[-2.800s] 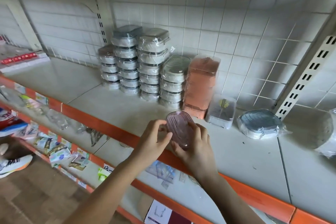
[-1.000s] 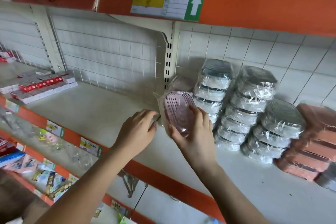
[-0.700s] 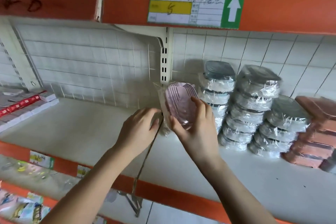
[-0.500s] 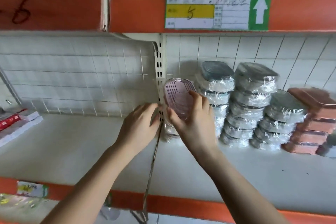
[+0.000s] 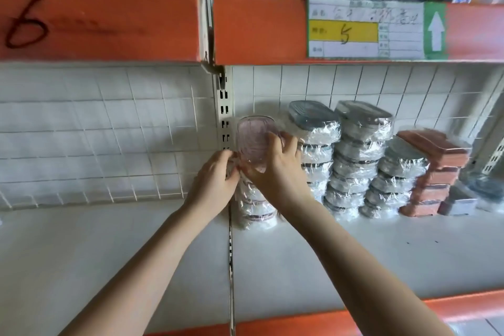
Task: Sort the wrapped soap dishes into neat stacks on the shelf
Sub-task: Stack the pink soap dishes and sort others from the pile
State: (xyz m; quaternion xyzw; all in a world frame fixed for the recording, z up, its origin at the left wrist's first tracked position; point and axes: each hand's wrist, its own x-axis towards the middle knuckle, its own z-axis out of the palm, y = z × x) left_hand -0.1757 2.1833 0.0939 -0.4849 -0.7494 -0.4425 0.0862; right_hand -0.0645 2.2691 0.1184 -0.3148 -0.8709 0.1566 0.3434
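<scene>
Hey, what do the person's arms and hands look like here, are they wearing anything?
Both forearms are bare up to the frame's edge, with no sleeves in view. The left hand and right hand show no gloves, rings, watch or bracelets. No markings are visible.

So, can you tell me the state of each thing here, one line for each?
Pink soap dish: wrapped, held tilted above the leftmost stack.
Left hand: pinches the wrapping.
Right hand: grips the dish.
Leftmost stack: upright, partly hidden.
Grey stacks: upright, wrapped.
Orange stack: upright, leaning slightly.
</scene>
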